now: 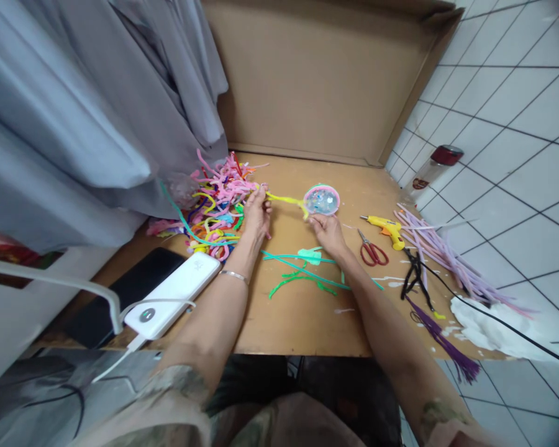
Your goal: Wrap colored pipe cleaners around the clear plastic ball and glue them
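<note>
A yellow fuzzy stem (286, 198) stretches between my two hands. My left hand (258, 213) pinches its left end, beside the heap of coloured fuzzy stems (226, 180). The fingers of my right hand (325, 230) are closed on the other end, where the yellow bends downward. Just behind my right hand stands a round pink-rimmed bowl (322, 200) with small shiny bits in it. Teal stems (302, 267) and a curved green stem (289, 281) lie on the table between my forearms.
Red-handled scissors (373, 253), a yellow glue gun (386, 230), black pliers (415, 276), lilac stems (456, 261) and a purple tassel (442, 338) lie at right. A white power bank (174, 295) is at left. Cardboard (317, 81) stands behind the table.
</note>
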`<state>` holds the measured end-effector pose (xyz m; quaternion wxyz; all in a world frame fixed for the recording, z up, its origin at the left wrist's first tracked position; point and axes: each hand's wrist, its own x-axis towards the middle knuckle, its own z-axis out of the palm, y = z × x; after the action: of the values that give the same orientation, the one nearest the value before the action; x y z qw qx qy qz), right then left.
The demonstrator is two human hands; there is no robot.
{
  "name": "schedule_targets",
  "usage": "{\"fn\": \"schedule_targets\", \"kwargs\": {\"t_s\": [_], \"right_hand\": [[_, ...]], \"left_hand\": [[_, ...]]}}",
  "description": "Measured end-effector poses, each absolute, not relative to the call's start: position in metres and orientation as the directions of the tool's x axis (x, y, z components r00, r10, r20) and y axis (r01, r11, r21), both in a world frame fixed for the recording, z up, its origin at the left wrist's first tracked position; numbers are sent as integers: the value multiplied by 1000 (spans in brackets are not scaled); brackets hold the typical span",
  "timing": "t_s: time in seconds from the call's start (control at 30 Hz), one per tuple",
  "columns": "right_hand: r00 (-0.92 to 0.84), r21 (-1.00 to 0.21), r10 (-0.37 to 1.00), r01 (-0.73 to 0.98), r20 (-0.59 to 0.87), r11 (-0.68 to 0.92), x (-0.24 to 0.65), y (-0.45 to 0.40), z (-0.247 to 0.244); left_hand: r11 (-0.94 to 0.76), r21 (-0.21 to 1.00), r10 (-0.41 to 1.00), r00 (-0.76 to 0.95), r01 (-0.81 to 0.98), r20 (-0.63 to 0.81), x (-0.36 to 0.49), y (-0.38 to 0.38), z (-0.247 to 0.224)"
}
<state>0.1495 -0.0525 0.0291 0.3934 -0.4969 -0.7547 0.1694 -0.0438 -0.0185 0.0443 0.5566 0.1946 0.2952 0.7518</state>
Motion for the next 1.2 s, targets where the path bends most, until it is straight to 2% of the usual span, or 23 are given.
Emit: {"fn": "schedule_targets", "kwargs": {"t_s": [0.13, 0.23, 0.3, 0.4, 0.47, 0.6, 0.67, 0.8, 0.9, 1.1, 1.2], "right_hand": [[-257, -678, 893, 583, 368, 447, 150, -54, 32], [-362, -660, 883, 590, 299, 466, 146, -57, 31], [-371, -651, 885, 604, 281, 460, 144, -60, 31], [-253, -698, 901, 570, 352, 433, 142, -62, 33], [-132, -771, 906, 484, 402, 413, 142, -63, 36], [-5, -861, 912, 327, 410, 389, 140, -63, 39], [26, -840, 902, 378, 431, 391, 138, -63, 38], [99, -715, 854, 601, 511, 358, 136, -65, 36], [132, -663, 824, 669, 551, 336, 139, -66, 39], [-90, -683, 888, 606, 451, 409, 139, -64, 39], [-159, -775, 924, 506, 348, 379, 136, -62, 35]], "left_hand": [[-249, 604, 929, -362, -757, -70, -53, -16, 45], [-255, 605, 917, -387, -754, -96, -55, -15, 44], [-260, 607, 913, -395, -751, -97, -56, -15, 43], [-262, 604, 918, -387, -752, -83, -57, -14, 43], [-259, 599, 927, -369, -758, -66, -56, -14, 44], [-215, 610, 955, -295, -763, -33, -50, -15, 45], [-188, 625, 966, -259, -757, -24, -47, -16, 45], [-170, 640, 975, -222, -749, 0, -47, -16, 43], [-182, 644, 975, -224, -743, 17, -49, -15, 42], [-171, 653, 976, -217, -738, 11, -50, -15, 43], [-181, 661, 973, -232, -729, 10, -49, -15, 42]]}}
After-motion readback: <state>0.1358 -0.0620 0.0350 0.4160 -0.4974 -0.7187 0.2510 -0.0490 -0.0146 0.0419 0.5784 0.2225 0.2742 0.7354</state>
